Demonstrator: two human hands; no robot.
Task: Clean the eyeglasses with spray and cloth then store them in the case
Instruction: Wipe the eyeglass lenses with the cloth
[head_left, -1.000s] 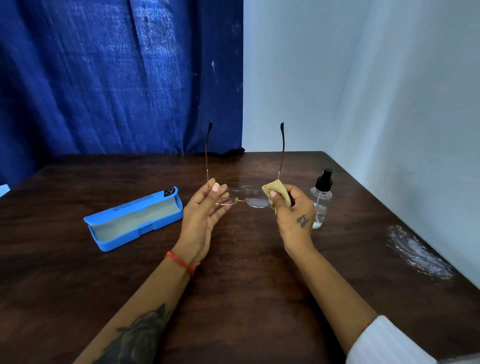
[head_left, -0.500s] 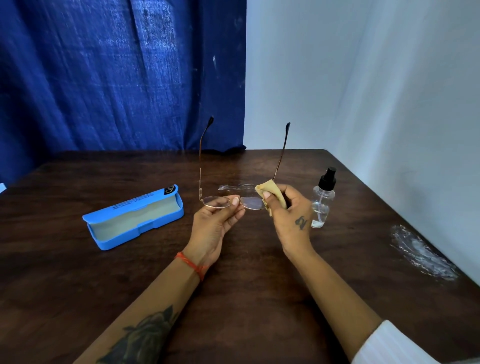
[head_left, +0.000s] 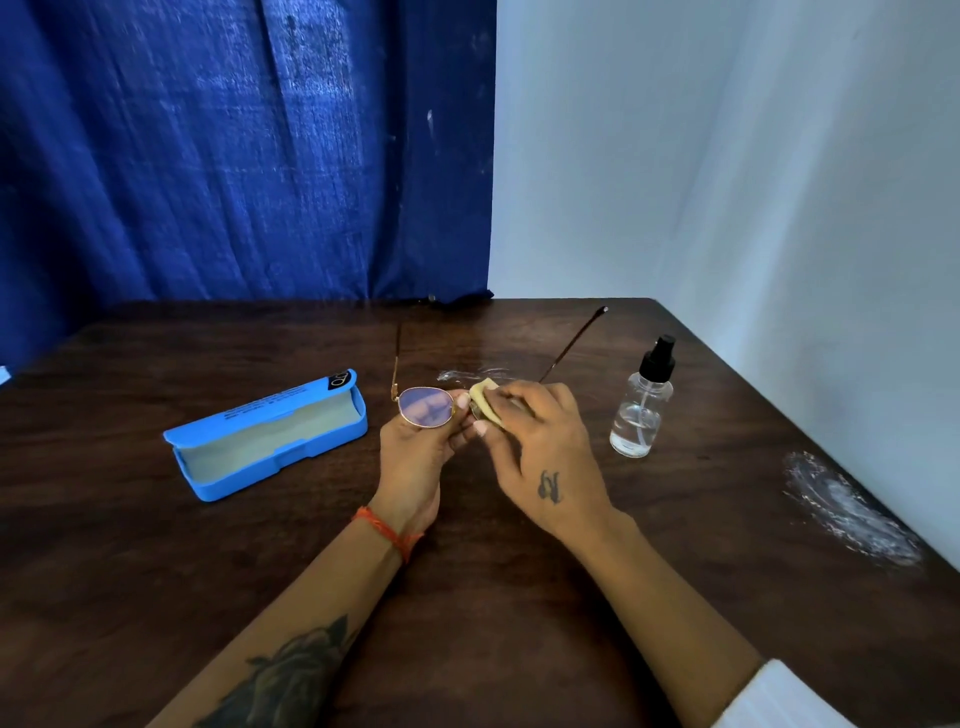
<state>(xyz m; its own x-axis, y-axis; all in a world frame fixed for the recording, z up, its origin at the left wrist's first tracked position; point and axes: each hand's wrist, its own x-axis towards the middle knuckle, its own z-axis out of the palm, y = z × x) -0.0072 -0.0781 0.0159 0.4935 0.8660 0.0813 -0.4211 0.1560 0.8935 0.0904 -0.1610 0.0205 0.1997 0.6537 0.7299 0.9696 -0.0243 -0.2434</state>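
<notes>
Watching the head view, the only one I have. I am seeing the left hand gripping the eyeglasses from below, fingers closed around the rim of the left-side lens, which is reflecting a bluish tint. The right hand is pinching a folded yellow cloth against the other lens, so that lens is mostly hidden under cloth and fingers. Both temple arms are standing open and pointing away from the person, over the table; the glasses are held just above the dark wood, roughly at its centre.

The blue case is lying open on the table, well to the left of the left hand, its pale lining facing up and nothing inside it. The spray bottle is standing upright near the right hand, black pump on top, clear liquid sitting low in it. A crumpled clear plastic wrap is lying near the right table edge. I am also noting a red thread band on the left wrist.
</notes>
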